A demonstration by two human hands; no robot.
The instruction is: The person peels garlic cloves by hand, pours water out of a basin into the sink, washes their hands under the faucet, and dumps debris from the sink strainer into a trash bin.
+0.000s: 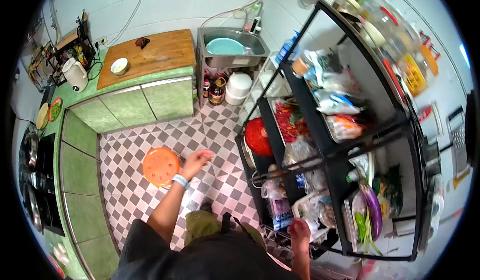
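Note:
My left hand (197, 163), with a pale band on its wrist, is held out over the checkered floor. Its fingers are loosely bent, slightly blurred and apart, with nothing I can make out in them. An orange plastic stool (160, 167) with holes in its seat stands just left of it. Low beside the black shelf rack, my right hand (300, 234) is near a printed plastic bag (280, 206) and clear bags of food (320, 211). Its fingers are foreshortened, and whether they touch or grip anything is unclear. On the rack to its right lie an eggplant (371, 212) and green peppers (360, 225).
The black rack (322, 152) fills the right side, loaded with bags and a red basin (257, 136). A sink (233, 61) holds a light-blue basin (225, 46). Left of it, a wooden board (165, 55) bears a white bowl (119, 66). A kettle (75, 74) stands on the counter.

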